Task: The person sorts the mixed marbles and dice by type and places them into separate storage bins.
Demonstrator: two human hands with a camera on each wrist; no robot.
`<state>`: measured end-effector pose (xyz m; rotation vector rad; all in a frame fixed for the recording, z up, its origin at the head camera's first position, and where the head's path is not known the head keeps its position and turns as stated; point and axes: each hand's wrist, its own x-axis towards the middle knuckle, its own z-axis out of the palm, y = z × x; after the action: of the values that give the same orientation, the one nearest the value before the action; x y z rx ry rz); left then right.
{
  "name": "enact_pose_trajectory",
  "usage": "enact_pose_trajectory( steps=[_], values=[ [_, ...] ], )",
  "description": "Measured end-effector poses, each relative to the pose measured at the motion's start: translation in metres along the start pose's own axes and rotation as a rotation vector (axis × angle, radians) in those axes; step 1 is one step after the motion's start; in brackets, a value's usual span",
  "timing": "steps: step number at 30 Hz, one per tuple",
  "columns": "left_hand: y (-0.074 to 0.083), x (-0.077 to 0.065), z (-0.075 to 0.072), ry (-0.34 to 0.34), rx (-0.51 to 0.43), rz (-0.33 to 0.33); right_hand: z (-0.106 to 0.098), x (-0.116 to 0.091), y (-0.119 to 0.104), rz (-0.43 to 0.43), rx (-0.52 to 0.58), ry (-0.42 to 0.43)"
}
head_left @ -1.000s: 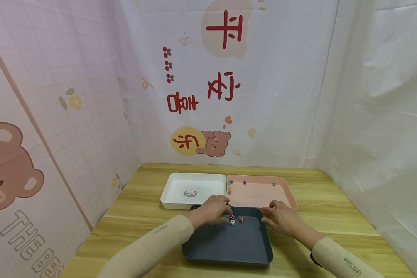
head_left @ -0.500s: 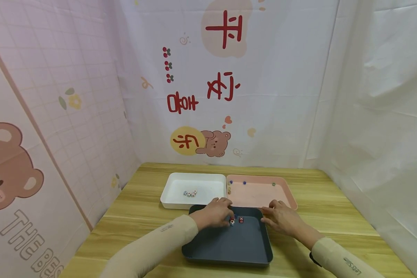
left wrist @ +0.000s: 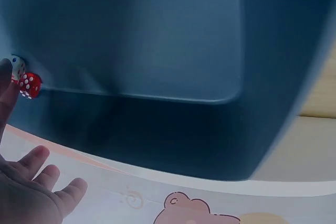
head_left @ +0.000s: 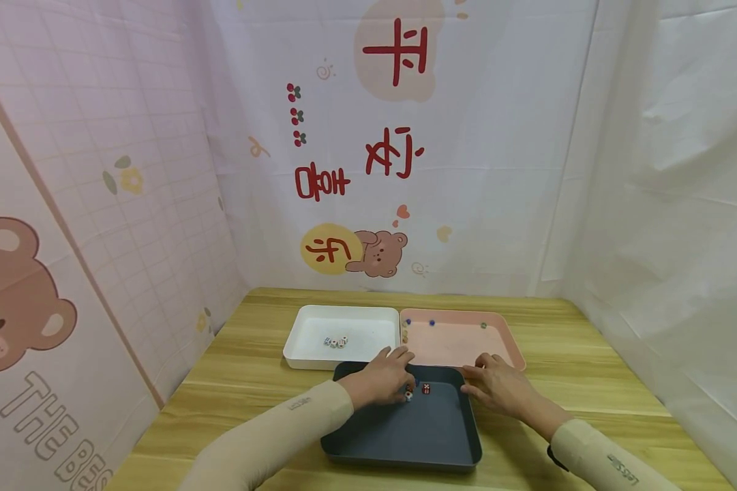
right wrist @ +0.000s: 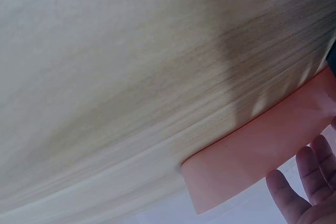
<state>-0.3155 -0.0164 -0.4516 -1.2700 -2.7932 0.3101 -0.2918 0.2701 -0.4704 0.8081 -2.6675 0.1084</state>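
Note:
In the head view, my left hand reaches into the back of the dark grey tray. Its fingers come down over a white die with coloured pips; I cannot tell whether they pinch it. The left wrist view has a fingertip overlapping the white die, beside a red die with white pips; the other fingers spread out behind. Another red die lies just right of the hand. My right hand rests at the dark tray's back right corner, fingers loosely extended by the pink tray.
A white tray with several white dice stands behind on the left. The pink tray beside it holds several small marbles. All stand on a wooden table, with printed cloth hanging behind and at both sides.
My left hand has moved slightly right and down onto the dice, covering more of them. The white die has shifted slightly towards me. My right hand has stayed in place.

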Motion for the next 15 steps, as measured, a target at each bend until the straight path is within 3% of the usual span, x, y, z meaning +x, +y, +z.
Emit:
enact_pose_trajectory(
  steps=[5,15],
  values=[
    [-0.0003,0.001,0.0024,-0.001,0.059,0.034,0.0012,-0.0007,0.0005,0.004,0.0,0.002],
    [0.0004,-0.0004,0.0012,0.007,0.081,0.045,0.0015,-0.0009,-0.0002,-0.005,0.018,0.02]
  ],
)
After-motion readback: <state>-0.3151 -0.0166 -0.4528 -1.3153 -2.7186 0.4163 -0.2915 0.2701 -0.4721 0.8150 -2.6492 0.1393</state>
